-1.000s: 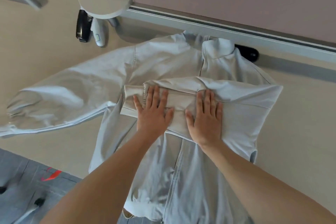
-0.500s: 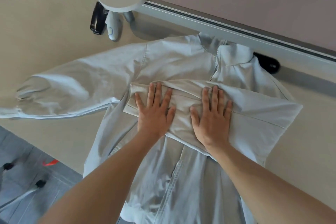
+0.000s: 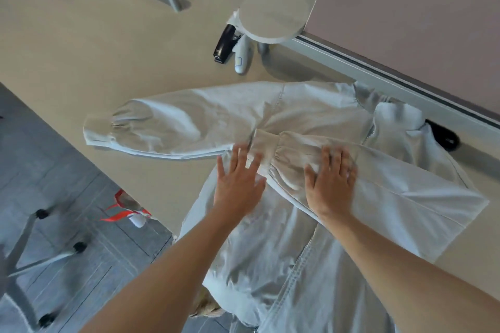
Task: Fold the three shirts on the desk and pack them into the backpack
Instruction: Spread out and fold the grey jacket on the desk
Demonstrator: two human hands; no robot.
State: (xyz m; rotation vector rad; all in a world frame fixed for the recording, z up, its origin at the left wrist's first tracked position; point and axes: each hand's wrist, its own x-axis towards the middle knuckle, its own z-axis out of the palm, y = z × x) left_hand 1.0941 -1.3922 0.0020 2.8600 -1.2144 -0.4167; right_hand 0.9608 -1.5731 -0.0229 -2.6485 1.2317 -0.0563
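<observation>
Pale shirt (image 3: 284, 265) is lying on the desk (image 3: 81, 43); your left hand (image 3: 238, 184) and right hand (image 3: 331, 184), fingers spread, are pressing its folded sleeve (image 3: 297, 151).

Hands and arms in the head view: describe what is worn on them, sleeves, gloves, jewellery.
Both forearms are bare from the frame's lower edge to the wrist, with no sleeve in view. The left hand and right hand wear no gloves. No watch, bracelet or ring shows, though the fingers are blurred, so a thin ring could be missed.
</observation>
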